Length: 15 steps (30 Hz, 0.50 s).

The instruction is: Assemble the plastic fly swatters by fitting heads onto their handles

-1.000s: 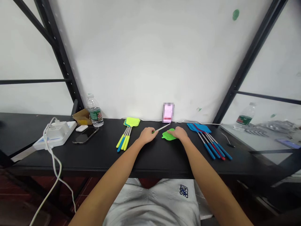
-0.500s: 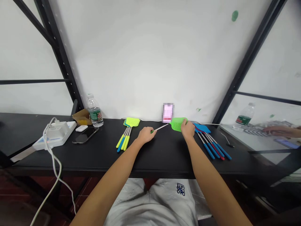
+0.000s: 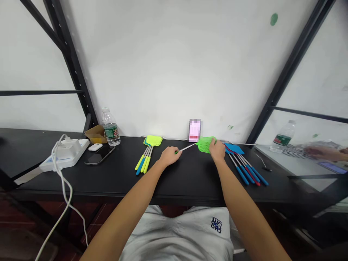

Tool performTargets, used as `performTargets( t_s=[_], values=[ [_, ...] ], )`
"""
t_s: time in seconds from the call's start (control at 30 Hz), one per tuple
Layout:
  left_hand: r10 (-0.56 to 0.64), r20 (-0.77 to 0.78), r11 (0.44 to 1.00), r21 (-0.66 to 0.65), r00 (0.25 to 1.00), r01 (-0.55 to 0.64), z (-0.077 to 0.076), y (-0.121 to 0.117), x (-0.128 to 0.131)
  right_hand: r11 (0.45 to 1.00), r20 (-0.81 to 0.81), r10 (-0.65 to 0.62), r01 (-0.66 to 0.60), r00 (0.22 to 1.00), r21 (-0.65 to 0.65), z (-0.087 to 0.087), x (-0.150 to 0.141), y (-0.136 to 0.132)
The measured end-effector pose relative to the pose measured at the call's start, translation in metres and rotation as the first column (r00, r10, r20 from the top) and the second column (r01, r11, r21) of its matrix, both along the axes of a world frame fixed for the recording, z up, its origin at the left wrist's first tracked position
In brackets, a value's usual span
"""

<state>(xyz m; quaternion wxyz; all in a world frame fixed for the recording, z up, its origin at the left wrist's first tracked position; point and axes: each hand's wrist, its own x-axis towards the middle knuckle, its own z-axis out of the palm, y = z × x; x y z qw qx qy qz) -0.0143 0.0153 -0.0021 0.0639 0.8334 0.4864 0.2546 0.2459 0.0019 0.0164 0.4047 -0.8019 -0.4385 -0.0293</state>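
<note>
My left hand [image 3: 170, 156] is closed around the green grip of a fly swatter handle, and its thin metal rod [image 3: 189, 146] points right and away from me. Pinched at its far right edge by my right hand [image 3: 217, 149] is a bright green mesh fly swatter head [image 3: 204, 144]. The head's narrow neck meets the tip of the rod; whether the rod sits inside it I cannot tell. To the left lies a fanned bunch of yellow and blue fly swatters [image 3: 148, 154]. Several blue fly swatters and a red one [image 3: 243, 166] lie just right of my right hand.
A pink-screened, blurred phone [image 3: 194, 130] leans on the wall. At left are a water bottle [image 3: 111, 130], a cardboard box [image 3: 96, 134], a white case [image 3: 95, 147], a dark phone [image 3: 100, 156] and a power strip [image 3: 78, 150] with cables. Another person's hand [image 3: 326, 153] shows beyond the right frame.
My right hand lifted the green head off the table and moved it right and away from me, its neck now at the rod tip. Another person's hand appeared at right.
</note>
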Motion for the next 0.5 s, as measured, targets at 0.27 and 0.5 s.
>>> performTargets(
  t_s=[0.27,0.5],
  values=[
    [-0.068,-0.005,0.997,-0.022,0.998,0.068,0.003,-0.007,-0.001,0.999,0.028,-0.012,0.013,1.0,-0.035,0.0,0.002,0.0],
    [-0.109,-0.063,0.994,-0.021,0.992,0.108,0.008,-0.011,-0.001,0.999,0.042,0.008,-0.007,0.999,-0.045,0.0,-0.001,-0.001]
  ],
)
